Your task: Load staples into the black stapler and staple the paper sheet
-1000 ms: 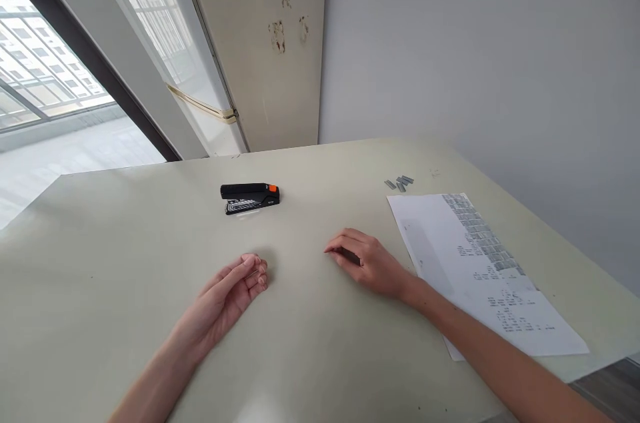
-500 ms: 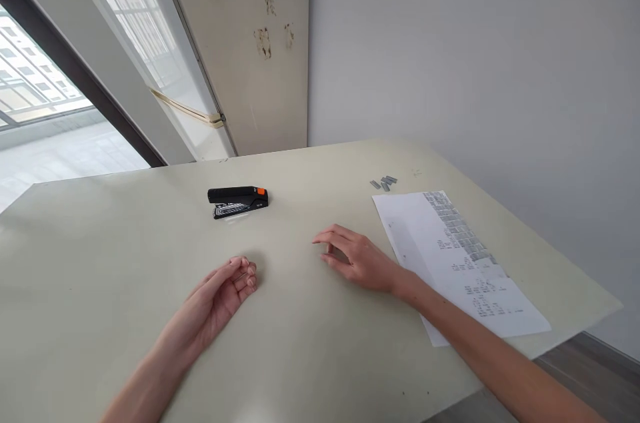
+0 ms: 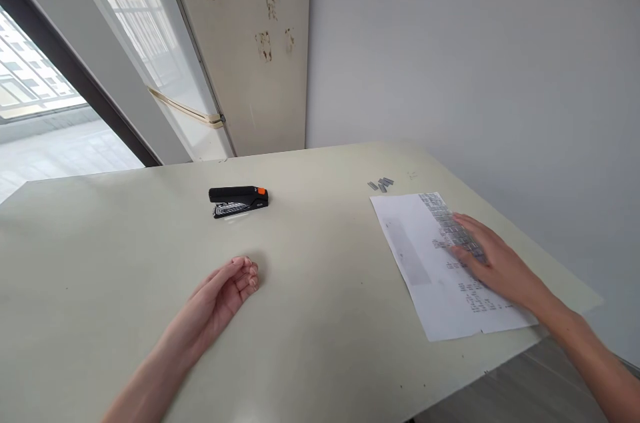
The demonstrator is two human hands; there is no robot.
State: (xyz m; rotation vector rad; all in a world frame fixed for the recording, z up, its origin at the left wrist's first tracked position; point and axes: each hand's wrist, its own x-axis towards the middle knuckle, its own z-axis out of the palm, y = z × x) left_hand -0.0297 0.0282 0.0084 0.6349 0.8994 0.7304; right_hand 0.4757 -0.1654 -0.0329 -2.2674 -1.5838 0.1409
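Observation:
On the table, my left hand (image 3: pixel 215 303) rests on its side with the palm turned inward. Its fingers are loosely curled, the thumb near the index finger, and I see nothing in it. My right hand (image 3: pixel 493 263) is over the right edge of a printed white sheet of paper (image 3: pixel 400 263), thumb and fingers apart; whether it presses on the sheet I cannot tell. Part of the grey block pattern along that edge is hidden under the hand. A black stapler (image 3: pixel 239 201) with an orange patch lies beyond my left hand, its jaw facing left.
Several short grey staple strips (image 3: pixel 382 184) lie just past the sheet's far edge. The pale table (image 3: pixel 310 343) ends at the right, near a grey wall (image 3: pixel 460 63). A cream cabinet with brown marks (image 3: pixel 240 96) stands behind it.
My right hand has moved right, from the middle of the table to over the right side of the sheet. My left hand and the stapler have stayed in place.

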